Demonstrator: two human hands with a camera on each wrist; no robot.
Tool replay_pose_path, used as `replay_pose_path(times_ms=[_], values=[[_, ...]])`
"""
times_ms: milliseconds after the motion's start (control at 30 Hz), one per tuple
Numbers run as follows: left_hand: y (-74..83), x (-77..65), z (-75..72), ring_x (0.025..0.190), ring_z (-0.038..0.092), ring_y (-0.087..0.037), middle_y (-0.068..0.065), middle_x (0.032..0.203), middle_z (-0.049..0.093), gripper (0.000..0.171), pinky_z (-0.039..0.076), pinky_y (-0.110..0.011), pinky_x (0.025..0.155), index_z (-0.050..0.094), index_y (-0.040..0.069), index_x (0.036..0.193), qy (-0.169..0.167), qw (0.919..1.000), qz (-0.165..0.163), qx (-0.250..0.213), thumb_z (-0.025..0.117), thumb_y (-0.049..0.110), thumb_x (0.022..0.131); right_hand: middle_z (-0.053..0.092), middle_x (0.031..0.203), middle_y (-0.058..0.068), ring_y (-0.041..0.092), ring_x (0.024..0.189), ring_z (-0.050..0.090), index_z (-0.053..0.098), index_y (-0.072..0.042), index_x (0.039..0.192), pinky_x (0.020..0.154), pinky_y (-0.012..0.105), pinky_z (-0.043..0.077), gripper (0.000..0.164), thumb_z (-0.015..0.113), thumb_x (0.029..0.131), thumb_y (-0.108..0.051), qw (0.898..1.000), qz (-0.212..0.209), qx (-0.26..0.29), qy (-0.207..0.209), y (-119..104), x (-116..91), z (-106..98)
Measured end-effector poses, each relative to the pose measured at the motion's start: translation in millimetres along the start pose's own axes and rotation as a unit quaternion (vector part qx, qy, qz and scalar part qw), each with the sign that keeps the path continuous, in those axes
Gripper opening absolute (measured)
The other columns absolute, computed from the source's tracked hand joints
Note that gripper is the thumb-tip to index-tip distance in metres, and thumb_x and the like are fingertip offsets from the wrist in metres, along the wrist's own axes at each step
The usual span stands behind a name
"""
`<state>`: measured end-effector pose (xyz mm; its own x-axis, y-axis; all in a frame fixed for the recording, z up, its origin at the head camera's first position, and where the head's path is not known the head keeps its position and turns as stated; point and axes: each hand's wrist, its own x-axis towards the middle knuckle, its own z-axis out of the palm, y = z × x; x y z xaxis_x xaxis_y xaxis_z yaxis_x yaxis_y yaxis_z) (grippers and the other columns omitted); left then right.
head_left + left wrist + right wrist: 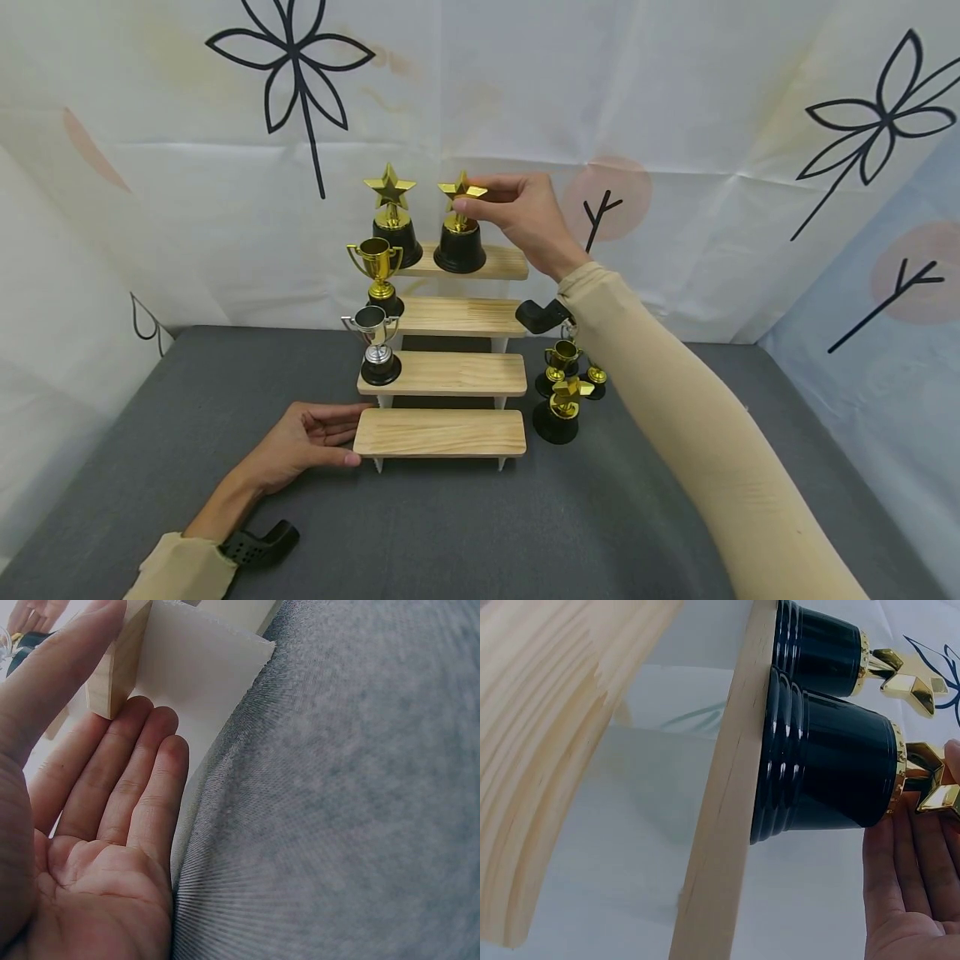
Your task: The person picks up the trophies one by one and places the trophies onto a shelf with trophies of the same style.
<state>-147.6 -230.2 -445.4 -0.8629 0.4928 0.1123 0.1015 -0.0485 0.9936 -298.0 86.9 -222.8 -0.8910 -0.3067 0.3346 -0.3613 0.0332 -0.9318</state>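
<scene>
A wooden tiered display stand with white supports stands on the grey cloth. On its top tier, my right hand pinches a gold star trophy between thumb and fingers at the star. The trophy's black base sits on the board in the right wrist view. Left of it stands another star trophy. A gold cup trophy and a silver cup trophy occupy the left ends of the two tiers below. My left hand, fingers nearly straight, touches the left end of the bottom tier.
Right of the stand, several small trophies cluster on the cloth, among them a star trophy and a gold cup trophy, beneath my right forearm. A white patterned fabric backdrop hangs close behind the stand.
</scene>
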Motion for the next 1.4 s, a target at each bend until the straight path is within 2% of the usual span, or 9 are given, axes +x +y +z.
replay_pose_path(times_ms=[233, 500, 1400], values=[[-0.1, -0.4, -0.2, 0.120, 0.063, -0.017, -0.031, 0.139, 0.054, 0.071, 0.054, -0.033, 0.098, 0.042, -0.024, 0.139, -0.003, 1.0000, 0.004, -0.001, 0.079, -0.012, 0.079, 0.074, 0.108, 0.013, 0.022, 0.093, 0.071, 0.072, 0.003, 0.120, 0.094, 0.033, 0.058, 0.031, 0.077, 0.090, -0.003, 1.000, 0.003, 0.005, 0.005, -0.6, 0.6, 3.9], [-0.3, -1.0, -0.4, 0.121, 0.063, -0.017, -0.017, 0.138, 0.061, 0.071, 0.054, -0.032, 0.099, 0.041, -0.024, 0.139, -0.006, 0.9999, 0.010, -0.006, 0.078, -0.013, 0.080, 0.074, 0.104, 0.013, 0.022, 0.091, 0.072, 0.072, 0.002, 0.122, 0.094, 0.032, 0.058, 0.033, 0.078, 0.089, -0.003, 1.000, 0.009, 0.010, 0.011, 0.5, 2.9, 7.2], [1.2, -0.3, 0.4, 0.120, 0.063, -0.017, -0.038, 0.139, 0.049, 0.071, 0.054, -0.032, 0.099, 0.042, -0.024, 0.139, 0.000, 1.0000, -0.001, 0.004, 0.079, -0.011, 0.080, 0.075, 0.102, 0.014, 0.022, 0.089, 0.072, 0.072, 0.004, 0.120, 0.091, 0.035, 0.060, 0.032, 0.077, 0.090, -0.002, 1.000, -0.005, 0.017, 0.006, 3.5, 5.3, 12.3]])
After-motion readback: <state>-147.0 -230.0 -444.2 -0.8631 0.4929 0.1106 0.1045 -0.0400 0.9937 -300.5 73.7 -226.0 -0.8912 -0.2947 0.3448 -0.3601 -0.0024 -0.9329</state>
